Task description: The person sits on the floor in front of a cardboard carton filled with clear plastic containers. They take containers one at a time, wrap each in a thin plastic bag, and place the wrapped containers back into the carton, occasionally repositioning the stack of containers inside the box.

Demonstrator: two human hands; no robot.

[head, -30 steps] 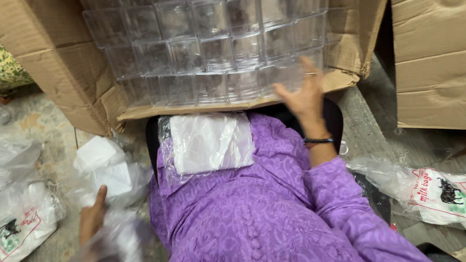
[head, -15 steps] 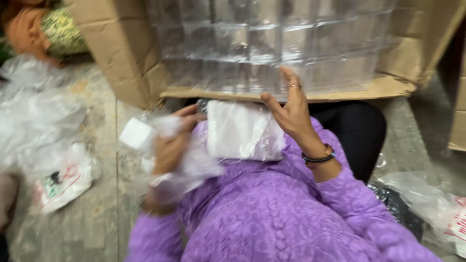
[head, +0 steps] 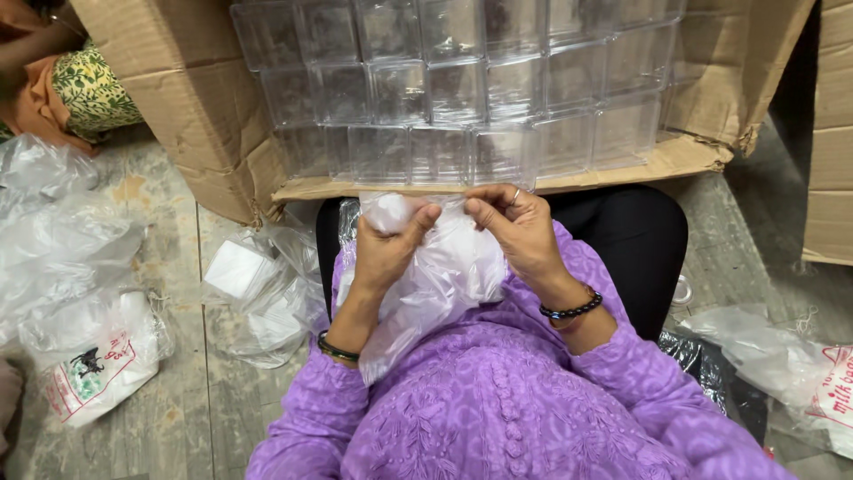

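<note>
My left hand (head: 389,251) and my right hand (head: 515,229) both pinch the top edge of a clear plastic bag (head: 437,283) that lies on my lap over purple clothing. The bag hangs down between my wrists and looks whitish inside. Just beyond my fingers stands an open cardboard box (head: 187,98) on its side, filled with several rows of clear plastic containers (head: 462,84). My hands sit right at the box's lower flap (head: 622,167).
Crumpled plastic bags (head: 62,240) and a printed bag (head: 93,369) lie on the floor at left, with a bagged white item (head: 253,280) beside my knee. More bags (head: 791,364) lie at right. Another cardboard box (head: 831,133) stands at far right. A person's patterned clothing (head: 84,84) shows top left.
My right hand has come down from the containers to the bag. My left hand has risen from the floor at left, and both now grip the bag's top edge.
</note>
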